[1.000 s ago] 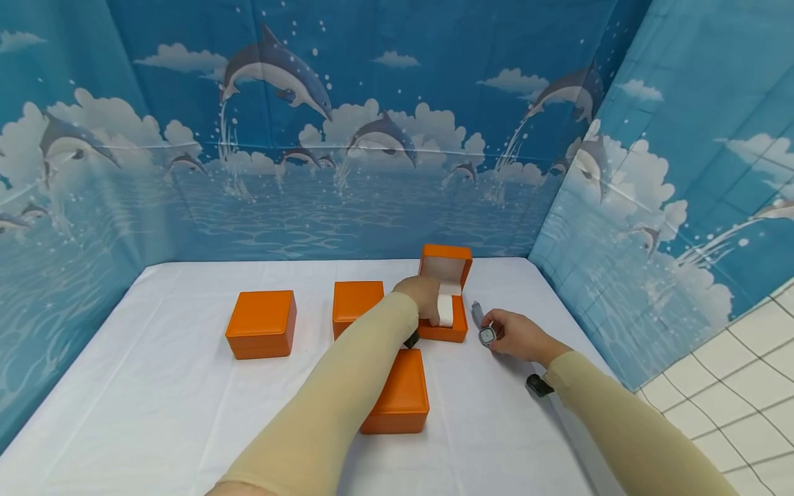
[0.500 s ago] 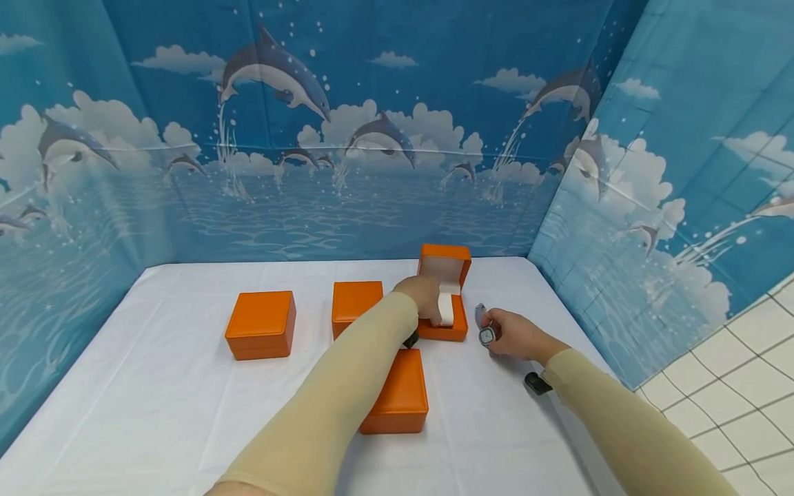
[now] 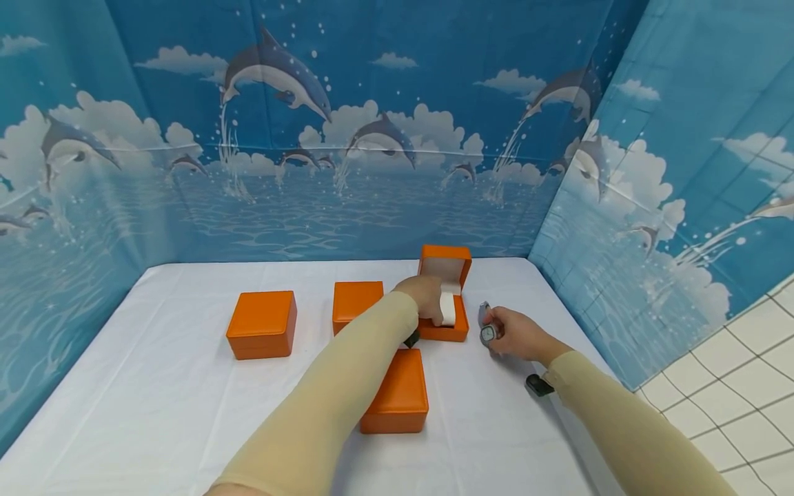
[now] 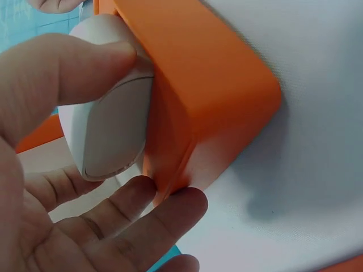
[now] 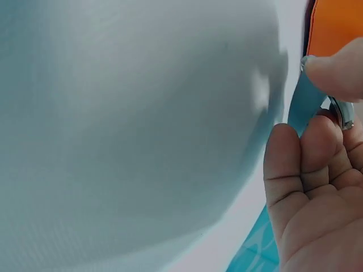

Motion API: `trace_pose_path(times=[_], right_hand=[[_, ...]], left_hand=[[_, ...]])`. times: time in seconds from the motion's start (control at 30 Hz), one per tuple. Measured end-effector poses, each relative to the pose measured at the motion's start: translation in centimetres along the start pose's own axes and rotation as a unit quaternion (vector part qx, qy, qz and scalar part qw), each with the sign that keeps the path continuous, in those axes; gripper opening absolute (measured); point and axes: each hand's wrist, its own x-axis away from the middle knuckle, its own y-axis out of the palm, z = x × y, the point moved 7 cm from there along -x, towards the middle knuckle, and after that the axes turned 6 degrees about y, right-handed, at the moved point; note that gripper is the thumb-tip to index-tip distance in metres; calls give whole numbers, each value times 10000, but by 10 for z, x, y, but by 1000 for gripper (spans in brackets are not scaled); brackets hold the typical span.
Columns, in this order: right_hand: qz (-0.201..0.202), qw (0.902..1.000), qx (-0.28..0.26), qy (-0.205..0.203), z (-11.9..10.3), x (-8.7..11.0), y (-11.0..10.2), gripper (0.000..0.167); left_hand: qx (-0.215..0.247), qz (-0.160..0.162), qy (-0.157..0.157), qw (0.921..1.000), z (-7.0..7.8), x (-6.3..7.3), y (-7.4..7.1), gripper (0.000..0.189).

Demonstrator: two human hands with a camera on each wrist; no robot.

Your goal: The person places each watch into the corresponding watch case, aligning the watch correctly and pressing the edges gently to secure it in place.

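Note:
An orange watch box (image 3: 443, 334) stands with its lid up at the back right of the table. My left hand (image 3: 423, 296) reaches into it and pinches the white watch cushion (image 4: 113, 127), the thumb (image 4: 96, 65) lying across its top; other fingers are near the box's rim in the left wrist view. To the right of the box, my right hand (image 3: 521, 336) holds a wristwatch (image 3: 488, 333) with a grey strap and a squarish face, close over the white cloth. In the right wrist view, thumb and fingers mostly cover the watch (image 5: 343, 113).
Three closed orange boxes share the white table (image 3: 186, 413): a left box (image 3: 260, 324), a middle box (image 3: 356, 302) and a near box (image 3: 400, 393) partly behind my left sleeve. A dolphin-print curtain (image 3: 347, 200) hangs behind and to the right.
The watch has turned slightly in my right hand, its strap's far end shifting to the right. My left hand and the boxes have stayed put.

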Motion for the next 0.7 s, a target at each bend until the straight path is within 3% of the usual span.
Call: trace_pose_path(times=[0.2, 0.4, 0.7], right_hand=[[177, 9996, -222, -11, -1, 2, -7, 39], [367, 9977, -477, -303, -5, 5, -15, 39], [614, 9938, -641, -674, -21, 15, -23, 39]], left_hand=[[169, 16, -92, 9998, -3, -3, 0, 50], [201, 12, -98, 9997, -4, -7, -1, 53], [250, 95, -132, 9996, -1, 1, -4, 57]])
